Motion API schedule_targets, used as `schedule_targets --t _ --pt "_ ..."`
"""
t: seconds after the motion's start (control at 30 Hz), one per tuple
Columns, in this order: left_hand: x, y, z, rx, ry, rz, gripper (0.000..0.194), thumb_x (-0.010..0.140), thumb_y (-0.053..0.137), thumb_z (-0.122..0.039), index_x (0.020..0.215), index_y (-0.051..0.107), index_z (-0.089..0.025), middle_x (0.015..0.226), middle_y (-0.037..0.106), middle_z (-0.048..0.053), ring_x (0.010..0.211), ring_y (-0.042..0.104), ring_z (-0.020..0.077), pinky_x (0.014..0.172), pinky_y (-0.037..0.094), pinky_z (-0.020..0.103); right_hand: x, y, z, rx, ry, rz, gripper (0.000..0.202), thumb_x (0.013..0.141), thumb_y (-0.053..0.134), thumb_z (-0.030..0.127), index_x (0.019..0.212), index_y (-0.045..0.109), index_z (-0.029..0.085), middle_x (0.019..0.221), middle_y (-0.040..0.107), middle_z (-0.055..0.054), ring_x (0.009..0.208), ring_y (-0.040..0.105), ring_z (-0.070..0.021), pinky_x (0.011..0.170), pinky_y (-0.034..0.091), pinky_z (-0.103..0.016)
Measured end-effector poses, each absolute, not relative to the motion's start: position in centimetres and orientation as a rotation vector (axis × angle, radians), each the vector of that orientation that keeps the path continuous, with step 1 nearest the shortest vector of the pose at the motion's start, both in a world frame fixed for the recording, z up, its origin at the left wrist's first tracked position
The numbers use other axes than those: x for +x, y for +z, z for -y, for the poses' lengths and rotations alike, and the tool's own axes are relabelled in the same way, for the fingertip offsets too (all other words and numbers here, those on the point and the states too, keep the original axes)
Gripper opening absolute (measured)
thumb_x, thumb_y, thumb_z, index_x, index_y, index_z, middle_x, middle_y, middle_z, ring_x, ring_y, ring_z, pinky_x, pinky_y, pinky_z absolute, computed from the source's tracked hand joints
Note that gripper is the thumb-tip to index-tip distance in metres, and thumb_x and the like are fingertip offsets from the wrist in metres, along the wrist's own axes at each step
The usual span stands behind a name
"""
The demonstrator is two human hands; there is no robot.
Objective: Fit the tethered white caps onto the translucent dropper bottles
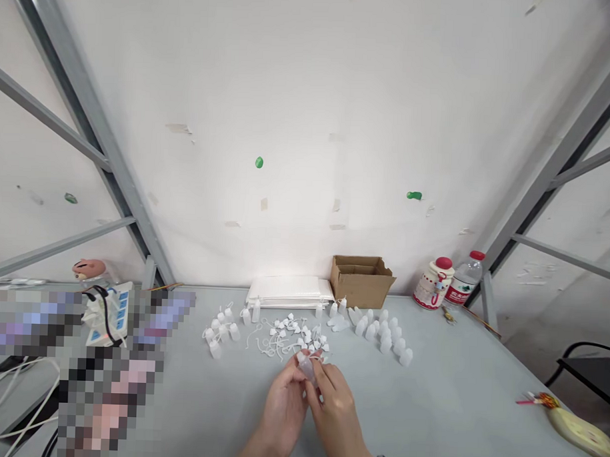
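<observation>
Between my two hands is a small translucent plastic bottle (306, 367), tilted, its lower part covered by fingers. My left hand (283, 404) closes round it from the left. From the right, my right hand (336, 401) pinches near its upper part, where a bit of white cord shows. Just beyond my fingers lies a loose pile of white caps with cords (306, 335). Left of the pile stand several small bottles fitted with corded caps (221, 329). On the right are several small translucent bottles without cords (385, 334), roughly in rows.
A stack of white padded envelopes (290, 289) and an open cardboard box (361, 290) stand against the wall. At the right are a decorated jar (432, 286) and a red-capped water bottle (466, 279). A power strip (109, 315) with cables lies left. A yellow object (581, 431) lies right.
</observation>
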State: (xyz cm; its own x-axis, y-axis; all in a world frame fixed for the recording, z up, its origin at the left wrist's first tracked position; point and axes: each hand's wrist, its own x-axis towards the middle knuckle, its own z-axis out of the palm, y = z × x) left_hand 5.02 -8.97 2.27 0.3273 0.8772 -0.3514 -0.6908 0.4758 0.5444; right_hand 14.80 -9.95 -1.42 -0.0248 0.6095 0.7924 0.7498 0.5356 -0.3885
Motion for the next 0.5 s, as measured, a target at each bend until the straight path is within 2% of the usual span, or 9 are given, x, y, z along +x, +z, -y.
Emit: schedule_targets --t 0.13,0.23,0.5 --pt "4.7 2.74 9.07 0.361 1.074 -0.671 0.028 0.073 0.048 -0.018 0.098 0.061 -0.018 0.101 0.064 0.005 0.105 0.053 0.0202 0.087 0.038 0.029 14.88 -1.02 9.76 -1.156 -0.104 1.719 0.027 0.092 0.04 0.026 0.108 0.059 0.016 0.075 0.062 -0.008 0.067 0.061 -0.0182 0.055 0.054 -0.029" --pt "4.45 3.07 8.99 0.388 1.093 -0.713 0.026 0.077 0.048 -0.025 0.097 0.062 -0.017 0.101 0.064 0.006 0.106 0.052 0.0219 0.087 0.038 0.031 14.88 -0.86 9.71 -1.138 -0.077 1.715 0.027 0.092 0.042 0.026 0.11 0.058 0.017 0.072 0.06 -0.007 0.063 0.059 -0.0173 0.052 0.053 -0.028" --pt "4.65 2.99 9.2 0.421 1.109 -0.739 0.025 0.076 0.051 -0.03 0.094 0.064 -0.017 0.101 0.065 0.007 0.105 0.054 0.0242 0.088 0.038 0.034 14.86 -1.27 9.81 -1.134 -0.133 1.736 0.029 0.091 0.043 0.021 0.116 0.056 0.015 0.074 0.06 -0.008 0.065 0.058 -0.0184 0.053 0.052 -0.029"
